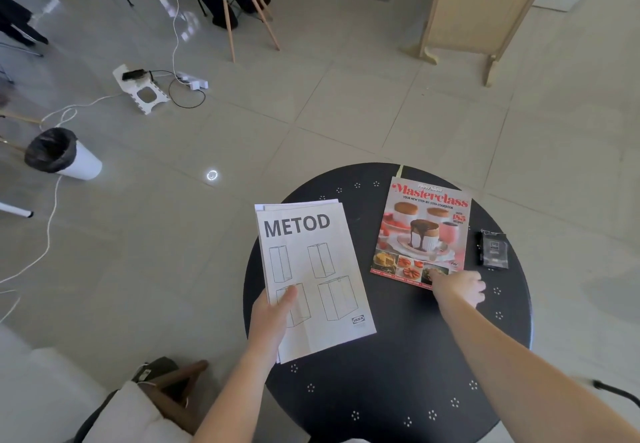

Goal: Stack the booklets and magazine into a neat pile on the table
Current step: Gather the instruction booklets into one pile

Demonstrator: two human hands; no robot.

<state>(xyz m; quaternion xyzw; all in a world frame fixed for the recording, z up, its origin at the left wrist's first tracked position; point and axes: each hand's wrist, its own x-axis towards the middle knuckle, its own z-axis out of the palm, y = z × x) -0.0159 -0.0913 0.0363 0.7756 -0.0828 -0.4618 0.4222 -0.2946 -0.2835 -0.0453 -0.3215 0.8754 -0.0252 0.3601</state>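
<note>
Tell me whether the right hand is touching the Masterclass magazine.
Touching. In the head view the right hand lies on the near corner of the Masterclass magazine, its fingers overlapping the cover's edge with no gap showing.

I am seeing a round black table dotted with small white flower marks, a Masterclass magazine lying flat on it toward one o'clock, a small dark packet sitting just beside that at two o'clock, and METOD booklets overhanging its rim at ten o'clock.
</note>
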